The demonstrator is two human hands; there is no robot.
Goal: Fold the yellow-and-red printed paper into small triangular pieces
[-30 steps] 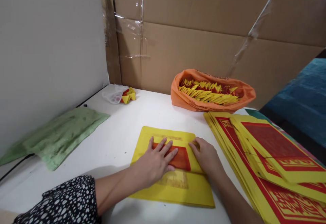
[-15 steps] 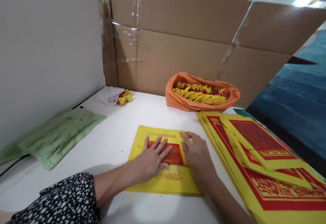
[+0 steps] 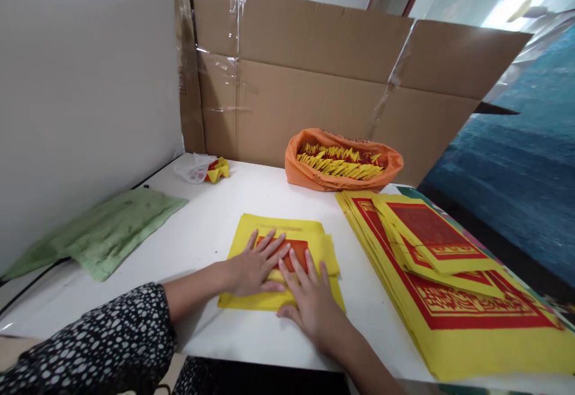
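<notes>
A small yellow sheet with a red panel (image 3: 294, 247) lies across a larger yellow sheet (image 3: 240, 303) on the white table. My left hand (image 3: 254, 269) rests flat with fingers spread on the left part of the red panel. Beside it, my right hand (image 3: 309, 299) lies with fingers spread over the panel's lower right. The fingertips of both hands come close together on the small sheet. Parts of both yellow sheets are hidden beneath the hands. Whether they are paper or cloth I cannot tell.
To the right lie stacked yellow sheets with red print (image 3: 458, 299). An orange bag (image 3: 309, 176) of folded yellow-and-red pieces stands before the cardboard wall (image 3: 309, 77). A green cloth (image 3: 112, 227) and a clear plastic bag (image 3: 194, 170) with folded pieces (image 3: 218, 170) are at left.
My right hand has moved from the small sheet's right edge leftward and down onto the red panel, fingers now spread. My left hand stays flat on it. The camera view has shifted slightly.
</notes>
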